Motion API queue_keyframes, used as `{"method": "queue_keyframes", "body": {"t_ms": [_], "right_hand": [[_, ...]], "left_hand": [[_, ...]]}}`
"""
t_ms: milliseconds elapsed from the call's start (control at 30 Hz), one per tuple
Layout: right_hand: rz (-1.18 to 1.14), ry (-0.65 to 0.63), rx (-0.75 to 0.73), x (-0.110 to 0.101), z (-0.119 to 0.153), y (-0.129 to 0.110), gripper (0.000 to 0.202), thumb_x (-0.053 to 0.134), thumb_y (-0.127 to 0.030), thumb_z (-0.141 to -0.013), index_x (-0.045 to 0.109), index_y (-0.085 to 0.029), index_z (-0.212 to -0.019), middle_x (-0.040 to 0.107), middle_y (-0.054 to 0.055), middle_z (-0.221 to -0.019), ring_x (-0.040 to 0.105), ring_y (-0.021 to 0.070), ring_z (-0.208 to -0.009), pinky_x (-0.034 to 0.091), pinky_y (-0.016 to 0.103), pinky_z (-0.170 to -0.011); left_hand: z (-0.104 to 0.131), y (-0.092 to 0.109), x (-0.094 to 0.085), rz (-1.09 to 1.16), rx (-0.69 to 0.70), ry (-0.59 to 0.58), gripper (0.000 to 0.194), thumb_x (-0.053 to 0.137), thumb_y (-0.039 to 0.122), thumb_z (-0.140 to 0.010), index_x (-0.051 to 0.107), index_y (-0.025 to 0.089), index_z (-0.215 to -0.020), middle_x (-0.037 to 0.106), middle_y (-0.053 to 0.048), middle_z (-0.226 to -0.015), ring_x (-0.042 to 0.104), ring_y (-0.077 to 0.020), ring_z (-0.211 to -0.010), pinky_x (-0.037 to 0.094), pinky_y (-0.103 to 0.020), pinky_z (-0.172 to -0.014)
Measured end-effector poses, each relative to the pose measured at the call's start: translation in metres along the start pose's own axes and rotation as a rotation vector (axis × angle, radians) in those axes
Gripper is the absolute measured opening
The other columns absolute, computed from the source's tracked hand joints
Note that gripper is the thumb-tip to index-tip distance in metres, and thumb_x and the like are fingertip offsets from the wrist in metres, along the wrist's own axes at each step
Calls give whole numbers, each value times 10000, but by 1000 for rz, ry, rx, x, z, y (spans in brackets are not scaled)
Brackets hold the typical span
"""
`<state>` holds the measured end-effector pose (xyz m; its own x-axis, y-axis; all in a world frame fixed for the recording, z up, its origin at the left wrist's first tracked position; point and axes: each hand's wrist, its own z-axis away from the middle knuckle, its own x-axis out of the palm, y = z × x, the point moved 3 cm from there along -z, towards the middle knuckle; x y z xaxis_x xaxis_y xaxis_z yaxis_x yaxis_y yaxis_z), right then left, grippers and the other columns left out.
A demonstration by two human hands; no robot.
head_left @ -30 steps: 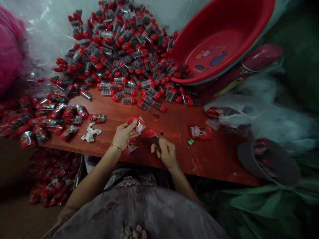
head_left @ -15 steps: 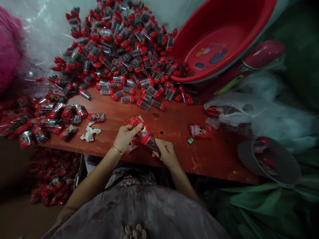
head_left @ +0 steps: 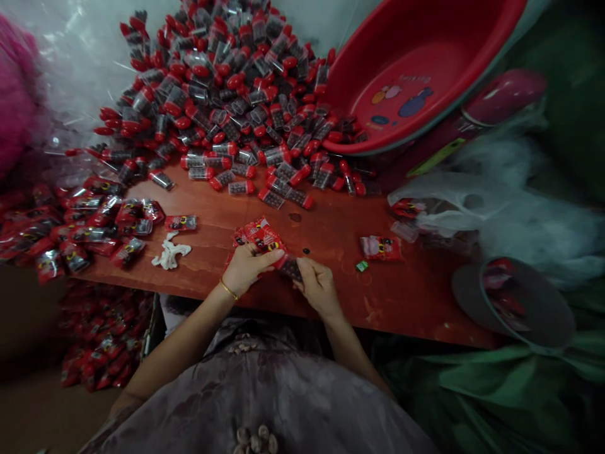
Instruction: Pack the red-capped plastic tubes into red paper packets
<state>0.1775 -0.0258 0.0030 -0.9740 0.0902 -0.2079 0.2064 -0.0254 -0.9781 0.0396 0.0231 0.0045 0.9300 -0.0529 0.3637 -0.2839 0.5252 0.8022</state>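
Both hands meet over the front of the table around one small clear tube (head_left: 289,268) with dark contents and a red end. My left hand (head_left: 243,268) is closed with its thumb along the tube's red end. Its other fingers are partly hidden, and I cannot tell whether a packet is in them too. My right hand (head_left: 319,287) pinches the dark end of the tube between thumb and fingers. Red printed plastic packets (head_left: 259,232) lie flat on the table just beyond and partly under my left hand.
A large pile of red-capped tubes (head_left: 227,94) covers the back. Filled red packets (head_left: 94,221) are heaped at left. A red basin (head_left: 411,75) tilts at back right. Nearby are a crumpled white scrap (head_left: 171,253), a red packet (head_left: 380,248) and a grey bin (head_left: 477,309).
My left hand has shifted slightly right and now reaches the tube's red end. The clear packet part seen between the hands is now hidden; more of the red packets shows on the table.
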Motion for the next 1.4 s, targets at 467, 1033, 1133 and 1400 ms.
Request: {"method": "queue_keyframes", "body": {"t_ms": [467, 1033, 1133, 1400], "right_hand": [[-149, -53, 69, 23, 0, 10, 386, 340, -500, -899, 452, -214, -665, 465, -50, -541, 430, 82, -406, 404, 212, -431], [-76, -126, -7, 22, -6, -10, 246, 461, -390, -876, 592, -189, -825, 636, -15, -630, 564, 97, -461, 460, 221, -496], [-100, -146, 11, 20, -10, -6, 230, 519, -396, -842, 604, -185, -811, 655, -10, -627, 581, 100, -450, 472, 223, -498], [-62, -116, -34, 54, -36, -5, 350, 557, -459, -793, 477, -201, -570, 523, -52, -437, 486, 88, -362, 395, 201, -406]], "left_hand": [[6, -4, 6, 233, -82, 102, 416, 859, 318, -402, 621, 127, -684, 672, -9, -674, 617, -101, -598, 496, -234, -644], [8, 3, 10, 188, 124, -116, 404, 716, 498, -627, 623, 123, -742, 569, 11, -556, 460, -76, -396, 385, -211, -364], [10, 4, 6, 150, 109, -131, 415, 757, 473, -574, 616, 109, -713, 544, 20, -519, 456, -70, -397, 397, -203, -359], [9, 13, -18, 217, 128, -40, 349, 792, 372, -562, 627, 111, -726, 606, 11, -576, 540, -84, -450, 474, -215, -455]]}}
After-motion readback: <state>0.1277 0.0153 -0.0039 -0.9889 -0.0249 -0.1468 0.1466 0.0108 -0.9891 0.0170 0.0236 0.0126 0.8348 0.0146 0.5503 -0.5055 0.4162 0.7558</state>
